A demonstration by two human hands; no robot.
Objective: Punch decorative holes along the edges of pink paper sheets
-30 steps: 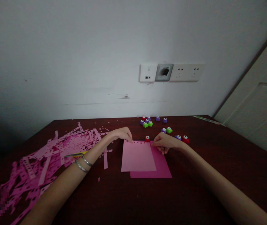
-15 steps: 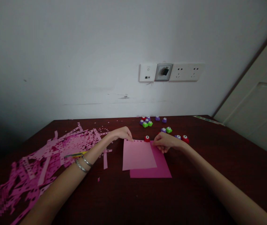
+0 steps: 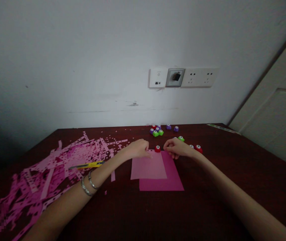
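A light pink paper sheet (image 3: 148, 168) lies on a darker pink sheet (image 3: 170, 177) on the dark wooden table (image 3: 208, 187). My left hand (image 3: 139, 149) rests curled on the far edge of the light sheet, fingers closed on that edge. My right hand (image 3: 176, 148) is curled at the far edge of the darker sheet, just right of a small red paper punch (image 3: 157, 148). Whether its fingers pinch anything is hidden. Two bangles (image 3: 89, 182) circle my left wrist.
A heap of pink punched paper strips (image 3: 52, 167) covers the table's left side, with a yellow utility knife (image 3: 89, 165) on it. Several small purple, green and red punches (image 3: 158, 131) lie at the back. Wall sockets (image 3: 183, 77) sit above; a door (image 3: 278, 110) stands right.
My left hand slid right along the light sheet's far edge toward the red punch. The right hand barely shifted. The yellow knife on the strips now shows more.
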